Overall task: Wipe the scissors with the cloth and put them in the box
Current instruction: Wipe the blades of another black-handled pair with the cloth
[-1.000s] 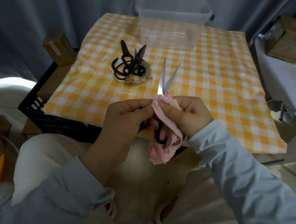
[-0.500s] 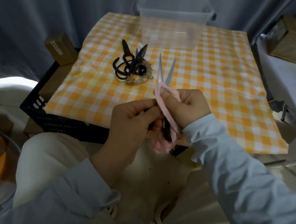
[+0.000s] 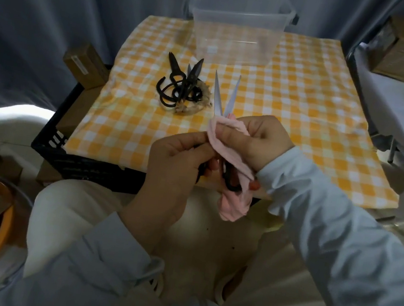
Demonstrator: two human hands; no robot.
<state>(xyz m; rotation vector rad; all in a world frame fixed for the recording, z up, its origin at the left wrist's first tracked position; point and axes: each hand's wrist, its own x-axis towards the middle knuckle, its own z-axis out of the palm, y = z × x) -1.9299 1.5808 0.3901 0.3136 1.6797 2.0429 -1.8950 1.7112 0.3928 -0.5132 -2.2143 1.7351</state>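
The right hand (image 3: 258, 140) has its fingers curled and its thumb pressed down, pinching a pink cloth (image 3: 233, 207) around the base of the blades of a pair of steel-bladed scissors (image 3: 217, 95). The loose end of the cloth hangs below that hand. The left hand (image 3: 176, 159), just beside it and touching the cloth, is curled round the scissors' black handles; how its fingertips sit on them is hidden. Beyond the right hand's knuckles the two blades stand bare, parted in a narrow V, tips pointing away from the person. Both hands are held over the near edge of the table, the lap below them. Straight ahead of the blade tips, well apart, a clear plastic box (image 3: 236, 27) stands at the far edge of the yellow-checked tablecloth (image 3: 306, 111), its top open; the cloth between tips and box lies bare. Ahead and to the left of the left hand, near the blades, is a pile of black scissors (image 3: 179, 86). To the right of the right hand the tablecloth runs open to its edge. Left of the left hand a black crate (image 3: 84, 164) juts out from under the table edge.
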